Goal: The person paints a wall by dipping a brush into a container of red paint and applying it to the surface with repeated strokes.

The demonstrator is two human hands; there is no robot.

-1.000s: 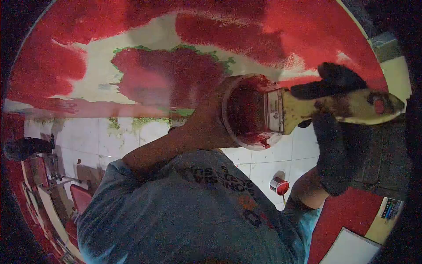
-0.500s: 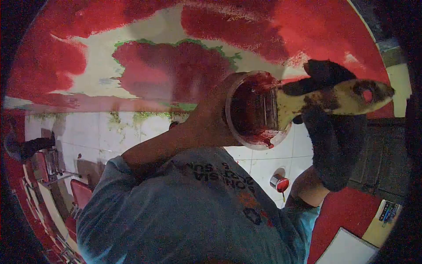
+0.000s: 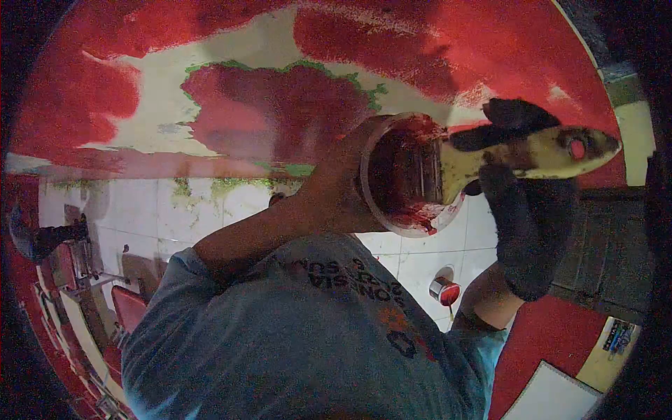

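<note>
My left hand (image 3: 348,171) is bare and wrapped round the side of a round tub of red paint (image 3: 397,175), its mouth facing me. Red paint coats the tub's inner wall and rim. In a dark glove, my right hand (image 3: 532,217) grips a paintbrush (image 3: 521,157) by its yellowish, paint-stained handle. The brush's ferrule lies at the tub's mouth, and its bristles point inside, where they are hard to make out. Beyond both hands stands a wall (image 3: 259,38) with patchy red paint over a pale surface.
A small can (image 3: 445,291) of red paint with a stick stands on the white tile floor (image 3: 406,245). A red chair (image 3: 129,308) and other furniture are at the left. A white board (image 3: 553,395) lies at lower right, near dark panels (image 3: 602,245).
The handle end of the brush and my gloved right hand have shifted slightly left. My left hand and the tub have hardly moved.
</note>
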